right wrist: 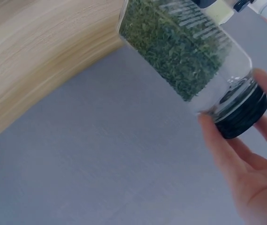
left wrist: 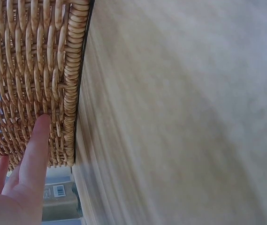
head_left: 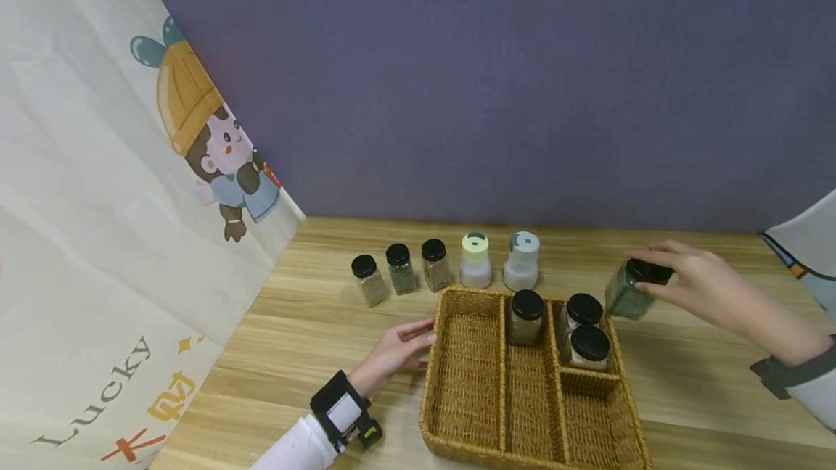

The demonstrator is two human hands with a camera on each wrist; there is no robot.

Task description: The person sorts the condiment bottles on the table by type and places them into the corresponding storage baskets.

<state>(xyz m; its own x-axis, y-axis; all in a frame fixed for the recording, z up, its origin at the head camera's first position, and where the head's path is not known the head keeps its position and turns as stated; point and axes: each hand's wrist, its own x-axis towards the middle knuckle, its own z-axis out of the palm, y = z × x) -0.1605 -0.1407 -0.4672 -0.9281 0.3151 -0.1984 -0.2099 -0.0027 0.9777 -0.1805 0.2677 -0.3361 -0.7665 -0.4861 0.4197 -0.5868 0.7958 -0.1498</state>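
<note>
Right hand point(head_left: 699, 281) has the green herb jar point(head_left: 628, 291) pinched by its black lid, tilted in the air just off the wicker basket's point(head_left: 457, 383) right rim. Left hand point(head_left: 400, 350) lies with straight fingers against the basket's left wall, holding nothing. Three black-lidded jars point(head_left: 525, 316) stand inside; five more containers point(head_left: 434, 265) line the table point(head_left: 313, 325) behind.

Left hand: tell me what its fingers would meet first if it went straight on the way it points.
The left hand points at the wicker basket. Its fingers already touch the woven outer wall, so the basket comes first.
</note>
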